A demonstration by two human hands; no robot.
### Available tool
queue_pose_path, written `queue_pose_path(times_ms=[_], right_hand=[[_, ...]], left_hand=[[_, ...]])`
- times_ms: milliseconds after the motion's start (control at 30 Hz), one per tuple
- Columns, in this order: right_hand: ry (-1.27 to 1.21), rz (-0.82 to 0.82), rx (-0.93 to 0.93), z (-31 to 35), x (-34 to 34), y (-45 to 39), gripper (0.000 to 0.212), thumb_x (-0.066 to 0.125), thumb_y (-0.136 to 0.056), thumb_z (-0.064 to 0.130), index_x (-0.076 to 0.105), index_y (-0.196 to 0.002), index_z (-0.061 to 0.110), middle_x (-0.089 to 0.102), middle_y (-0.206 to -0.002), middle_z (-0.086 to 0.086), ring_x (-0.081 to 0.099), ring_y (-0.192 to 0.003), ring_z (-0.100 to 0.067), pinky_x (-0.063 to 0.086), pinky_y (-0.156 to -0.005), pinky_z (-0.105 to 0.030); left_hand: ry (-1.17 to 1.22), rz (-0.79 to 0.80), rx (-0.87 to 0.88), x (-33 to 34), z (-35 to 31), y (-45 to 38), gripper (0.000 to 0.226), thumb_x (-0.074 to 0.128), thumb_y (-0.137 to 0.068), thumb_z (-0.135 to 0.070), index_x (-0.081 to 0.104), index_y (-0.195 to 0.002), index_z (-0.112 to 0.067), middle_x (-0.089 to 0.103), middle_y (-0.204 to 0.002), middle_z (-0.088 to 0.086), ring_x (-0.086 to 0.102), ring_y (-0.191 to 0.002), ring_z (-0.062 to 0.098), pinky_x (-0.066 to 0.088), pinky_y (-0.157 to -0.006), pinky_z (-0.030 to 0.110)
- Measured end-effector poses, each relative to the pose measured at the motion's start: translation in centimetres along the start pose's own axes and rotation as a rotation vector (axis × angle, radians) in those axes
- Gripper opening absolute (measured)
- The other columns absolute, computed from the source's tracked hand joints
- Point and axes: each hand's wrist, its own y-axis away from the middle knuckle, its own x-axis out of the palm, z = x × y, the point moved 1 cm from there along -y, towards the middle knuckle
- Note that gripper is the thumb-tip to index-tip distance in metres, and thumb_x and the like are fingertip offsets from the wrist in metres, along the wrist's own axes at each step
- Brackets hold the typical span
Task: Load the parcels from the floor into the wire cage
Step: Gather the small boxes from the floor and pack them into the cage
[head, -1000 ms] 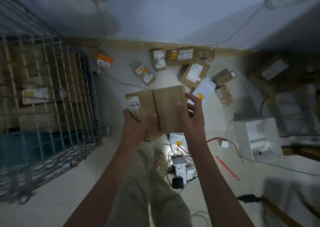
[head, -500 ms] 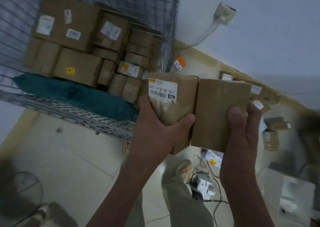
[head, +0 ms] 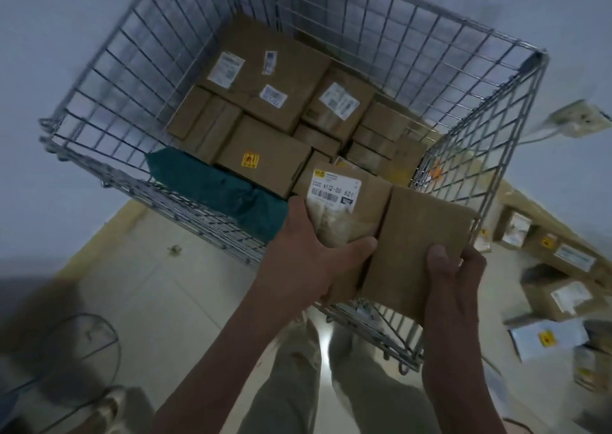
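Two parcels point(head: 381, 231) lengthwise toward wire cage point(head: 463, 69)

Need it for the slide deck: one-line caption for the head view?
Left hand and right hand hold two brown parcels side by side over the wire cage.

1. The wire cage point(head: 430, 79) stands ahead, against the wall point(head: 66, 36).
2. Stacked boxes point(head: 265, 79) fill its floor; a soft bag point(head: 212, 185) lies in front of them, along the near side.
3. Two parcels, side by side and touching, are held over the cage's near right corner: the labelled parcel point(head: 344, 208) in the left hand point(head: 308, 254), the plain parcel point(head: 417, 248) in the right hand point(head: 453, 288).
4. More parcels point(head: 559, 294), blurred, lie on the floor to the right, seemingly along the wall.
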Motion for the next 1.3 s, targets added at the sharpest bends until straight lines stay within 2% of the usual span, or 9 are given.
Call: queue_pose_path(times_ms=[67,200,367,567,733,833,1033,1200,1300], right_hand=[[0.106,0.053,0.027,-0.2,2.1,-0.2,0.042,0.048,-0.097,0.062,0.039,-0.135,0.044,0.059,-0.113,0.022,0.067,-0.093,0.001,0.055,-0.074,-0.033],[-0.041,0.013,0.231,-1.2,4.4,-5.1,0.038,0.046,-0.103,0.051,0.040,-0.136,0.034,0.059,-0.116,0.012,0.064,-0.099,-0.009,0.055,-0.074,-0.033],[0.007,0.049,0.284,-2.9,7.5,-11.3,0.043,0.046,-0.103,0.053,0.039,-0.137,0.029,0.058,-0.123,0.002,0.063,-0.104,-0.016,0.060,-0.086,-0.047],[-0.138,-0.007,0.559,-9.9,10.7,-18.3,0.050,0.055,-0.092,0.055,0.044,-0.135,0.030,0.060,-0.127,-0.006,0.065,-0.108,-0.027,0.059,-0.090,-0.055],[-0.187,-0.079,0.584,-15.2,13.1,-21.5,0.061,0.058,-0.083,0.059,0.048,-0.136,0.031,0.062,-0.131,-0.007,0.066,-0.111,-0.030,0.060,-0.086,-0.058],[-0.208,-0.097,0.544,-17.4,15.3,-22.9,0.045,0.056,-0.092,0.049,0.051,-0.133,0.032,0.064,-0.127,-0.005,0.066,-0.110,-0.028,0.062,-0.081,-0.054],[-0.146,-0.100,0.568,-19.1,17.0,-24.4,0.025,0.047,-0.103,0.033,0.051,-0.128,0.032,0.065,-0.117,-0.002,0.067,-0.099,-0.021,0.062,-0.066,-0.032],[-0.095,-0.092,0.587,-18.7,16.3,-23.2,0.046,0.058,-0.098,0.041,0.047,-0.143,0.038,0.063,-0.129,-0.001,0.066,-0.106,-0.018,0.062,-0.083,-0.040],[-0.079,-0.080,0.584,-18.7,15.8,-23.1,0.051,0.061,-0.098,0.041,0.044,-0.146,0.039,0.063,-0.131,-0.005,0.066,-0.108,-0.019,0.061,-0.080,-0.035]], left_hand=[[-0.004,0.028,-0.041,-0.6,0.9,-2.5,0.086,0.077,-0.055,-0.077,0.038,-0.121,-0.037,0.060,-0.116,-0.016,0.064,-0.104,0.010,0.060,-0.089,0.043],[-0.169,0.057,-0.096,-0.2,1.2,-8.0,0.095,0.077,-0.061,-0.075,0.032,-0.132,-0.031,0.057,-0.127,-0.005,0.061,-0.110,0.021,0.056,-0.094,0.044],[-0.218,0.025,-0.150,2.0,1.7,-14.3,0.078,0.080,-0.070,-0.067,0.030,-0.118,-0.030,0.054,-0.118,0.000,0.059,-0.100,0.025,0.052,-0.079,0.037],[-0.268,0.031,-0.240,4.6,6.1,-21.6,0.090,0.077,-0.058,-0.075,0.036,-0.124,-0.028,0.058,-0.118,-0.004,0.064,-0.097,0.023,0.062,-0.082,0.046],[-0.375,0.057,-0.245,6.7,9.9,-26.7,0.103,0.074,-0.055,-0.082,0.037,-0.131,-0.023,0.061,-0.121,-0.001,0.068,-0.101,0.028,0.059,-0.087,0.046],[-0.380,0.028,-0.224,6.6,11.3,-29.1,0.103,0.071,-0.051,-0.083,0.037,-0.127,-0.023,0.059,-0.122,0.000,0.065,-0.103,0.028,0.059,-0.084,0.048],[-0.477,-0.025,-0.107,6.9,12.7,-30.6,0.093,0.082,-0.051,-0.075,0.036,-0.114,-0.023,0.056,-0.113,-0.001,0.061,-0.094,0.020,0.057,-0.071,0.039],[-0.590,-0.080,-0.075,7.0,12.1,-30.2,0.106,0.079,-0.049,-0.081,0.034,-0.121,-0.017,0.057,-0.115,0.006,0.062,-0.098,0.026,0.057,-0.068,0.040],[-0.576,-0.050,-0.101,7.1,11.9,-30.2,0.117,0.079,-0.047,-0.080,0.029,-0.133,-0.018,0.053,-0.127,0.009,0.058,-0.112,0.031,0.057,-0.081,0.045]])
